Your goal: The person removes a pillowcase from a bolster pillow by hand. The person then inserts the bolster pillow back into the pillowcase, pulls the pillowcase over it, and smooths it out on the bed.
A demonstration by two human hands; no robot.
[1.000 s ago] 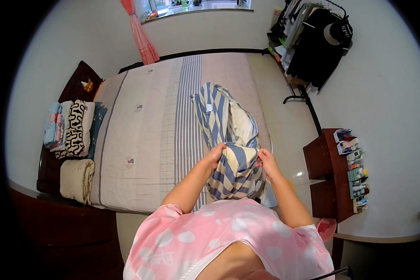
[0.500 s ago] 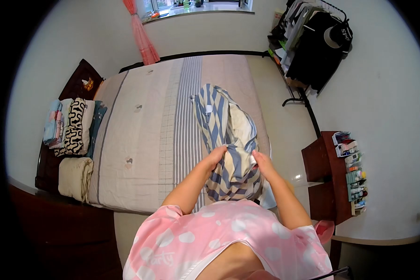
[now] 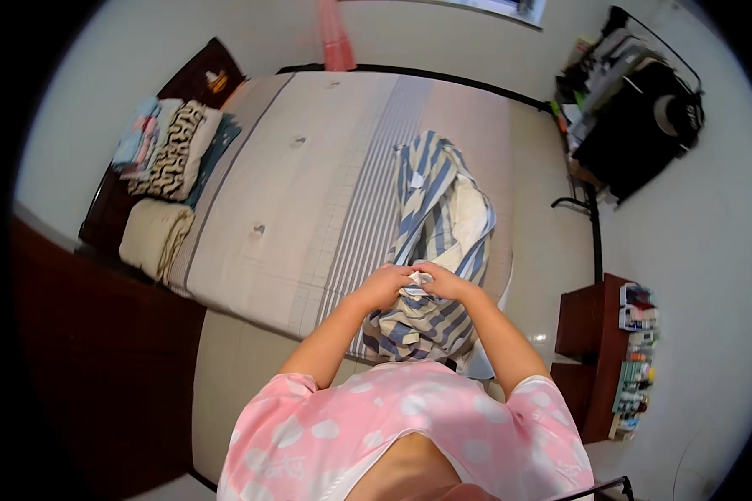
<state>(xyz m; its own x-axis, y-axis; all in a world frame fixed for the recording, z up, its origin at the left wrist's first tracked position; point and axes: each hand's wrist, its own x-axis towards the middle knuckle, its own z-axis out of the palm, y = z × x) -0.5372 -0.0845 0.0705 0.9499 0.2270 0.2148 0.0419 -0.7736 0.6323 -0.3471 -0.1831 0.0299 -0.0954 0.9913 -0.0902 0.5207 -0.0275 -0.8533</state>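
Observation:
A crumpled blue-and-cream striped cloth (image 3: 443,230) lies over the near right part of the bed, with a pale lining and a small white tag showing. Its lower part bunches up in front of my body. My left hand (image 3: 386,285) is closed on the cloth's gathered edge. Right beside it, my right hand (image 3: 443,281) grips the same edge, the two hands nearly touching. Some fingertips are hidden in the folds.
Under the cloth is a bed with a striped, patterned sheet (image 3: 284,192). Folded bedding (image 3: 171,150) is stacked at the headboard on the left. A clothes rack (image 3: 635,117) stands at the back right, and a dark red cabinet (image 3: 597,359) with bottles stands at the right.
My hands have come together from opposite sides of the cloth, drawing its edges inward. The view has turned, so the bed appears tilted and the cloth farther right.

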